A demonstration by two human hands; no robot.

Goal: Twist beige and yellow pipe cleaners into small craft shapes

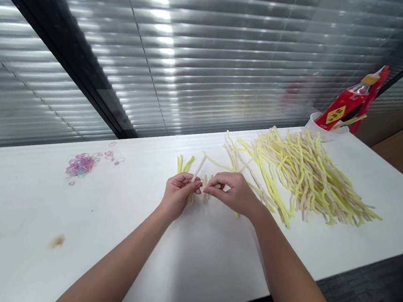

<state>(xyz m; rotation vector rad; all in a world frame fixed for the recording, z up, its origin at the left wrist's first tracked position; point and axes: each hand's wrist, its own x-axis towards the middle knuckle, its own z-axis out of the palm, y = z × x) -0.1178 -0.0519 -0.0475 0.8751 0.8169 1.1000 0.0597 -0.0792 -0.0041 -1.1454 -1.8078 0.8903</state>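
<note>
A beige pipe cleaner (199, 167) sticks up from between the thumb and fingers of my left hand (178, 195), which is closed on it above the white table. Close by on the right, my right hand (235, 191) is pinched at the same pipe cleaner, its fingertips almost touching the left ones. The exact grip there is partly hidden. Short beige pieces (205, 194) show just below and between the hands. Behind the left hand lie short yellow pipe cleaner pieces (185, 163), their lower ends covered by the fingers.
To the right spreads a big pile of yellow and beige pipe cleaners (301, 174). Small pink, purple and blue rings (81, 165) are heaped at the left. A red bottle (344, 105) leans in a clear plastic tub (314, 128) at the back right. Blinds (209, 57) hang behind the table (116, 237).
</note>
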